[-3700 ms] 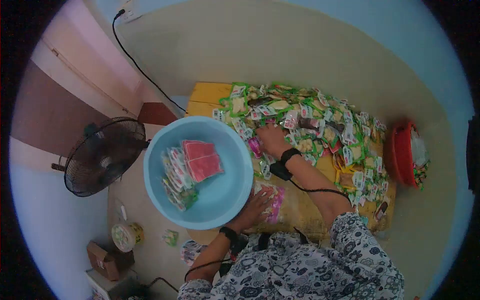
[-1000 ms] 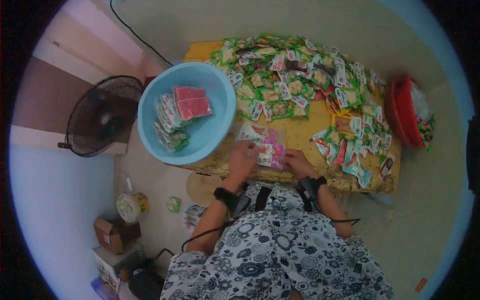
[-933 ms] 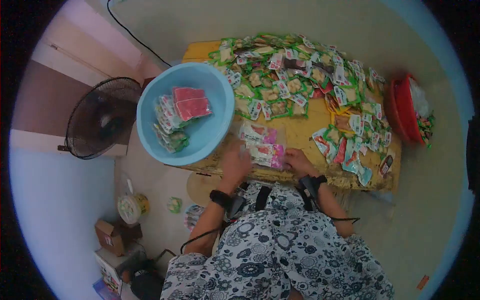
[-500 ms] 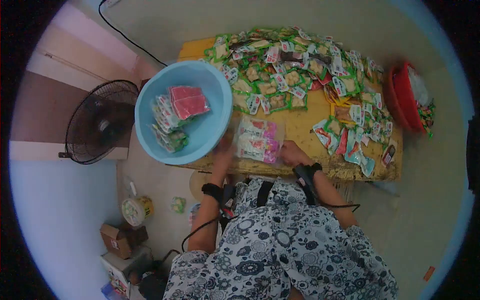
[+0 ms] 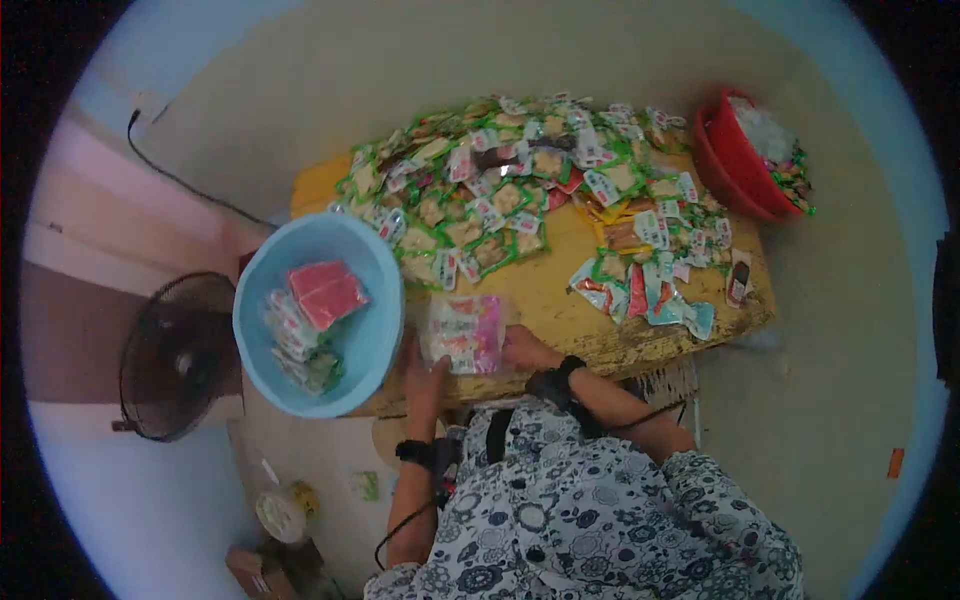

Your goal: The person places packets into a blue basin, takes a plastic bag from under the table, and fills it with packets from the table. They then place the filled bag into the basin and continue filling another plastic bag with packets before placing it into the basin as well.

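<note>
A clear plastic bag (image 5: 463,335) with pink and white packets inside lies near the front edge of the yellow table (image 5: 560,290). My left hand (image 5: 426,372) is closed on the bag's left side, its thumb over the plastic. At the bag's right edge my right hand (image 5: 527,350) grips the plastic. Left of my hands stands a blue basin (image 5: 385,330) holding red packs (image 5: 328,294) and several green-and-white packs (image 5: 292,325).
Small snack packets (image 5: 465,210) are heaped along the table's back. More packets (image 5: 645,300) lie at the right, beside a small dark device (image 5: 739,278). Red basins (image 5: 735,175) stand at the back right. A black fan (image 5: 180,355) is at the left.
The camera view has shifted, so the table and basin appear lower and further left. The bag remains between my hands, and my left thumb now shows over it.
</note>
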`<state>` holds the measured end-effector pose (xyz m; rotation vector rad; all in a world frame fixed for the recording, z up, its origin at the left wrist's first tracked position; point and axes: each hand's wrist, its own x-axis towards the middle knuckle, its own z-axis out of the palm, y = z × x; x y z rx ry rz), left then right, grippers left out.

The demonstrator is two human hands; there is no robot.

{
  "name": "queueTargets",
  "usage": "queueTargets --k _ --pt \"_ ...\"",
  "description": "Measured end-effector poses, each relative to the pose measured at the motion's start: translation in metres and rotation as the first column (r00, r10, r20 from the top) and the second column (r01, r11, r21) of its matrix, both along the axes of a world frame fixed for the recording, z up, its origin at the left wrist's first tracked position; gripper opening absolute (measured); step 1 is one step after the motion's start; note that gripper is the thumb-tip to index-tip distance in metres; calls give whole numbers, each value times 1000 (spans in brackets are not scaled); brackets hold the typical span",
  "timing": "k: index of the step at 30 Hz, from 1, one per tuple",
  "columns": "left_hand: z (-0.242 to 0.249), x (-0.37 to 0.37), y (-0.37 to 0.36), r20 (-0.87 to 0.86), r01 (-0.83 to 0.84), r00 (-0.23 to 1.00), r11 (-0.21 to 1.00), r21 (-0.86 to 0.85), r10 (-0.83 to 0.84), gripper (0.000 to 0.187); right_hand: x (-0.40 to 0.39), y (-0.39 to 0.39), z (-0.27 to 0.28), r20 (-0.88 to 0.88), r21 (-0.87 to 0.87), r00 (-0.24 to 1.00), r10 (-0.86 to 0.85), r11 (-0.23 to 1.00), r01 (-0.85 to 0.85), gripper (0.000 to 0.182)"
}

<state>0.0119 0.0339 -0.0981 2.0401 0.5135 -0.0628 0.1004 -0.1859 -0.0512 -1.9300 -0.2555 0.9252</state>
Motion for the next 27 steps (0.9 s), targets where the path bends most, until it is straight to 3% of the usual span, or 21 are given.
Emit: queueTargets --k 3,5,7,9,12,16,18,21,24,27 --pt "-17 5 -4 292 -31 956 999 -8 32 81 4 -6 -25 -58 85 995 -87 992 92 33" --pt "17 8 -19 205 -59 978 997 42 49 80 8 -4 19 -200 -16 964 -173 985 174 32" --pt "21 10 -24 134 -70 989 998 0 69 83 13 -12 -18 85 56 993 -84 995 79 23" --pt "-4 5 -22 70 -71 994 988 -139 81 89 13 -15 -20 200 53 978 -65 997 56 24" --pt "5 9 -24 7 -6 1000 990 138 6 84 5 -13 15 164 8 978 -131 991 132 34" --pt "-12 6 -15 97 35 995 998 -44 -31 80 4 -23 -24 298 -55 940 -169 980 194 31" --pt "31 4 -27 138 35 990 976 -214 -5 78 10 -29 -42 313 -57 939 -145 984 171 31" --pt "-13 -2 -22 137 -110 976 923 -368 171 59 11 -35 -51 308 6 945 -107 994 110 27" --pt "33 2 -43 118 -102 985 980 -172 123 58 8 -28 -48 378 0 922 -85 996 91 17" --pt "48 8 -46 68 -57 995 984 -172 69 59 6 -27 -27 383 -62 922 -58 994 89 16"
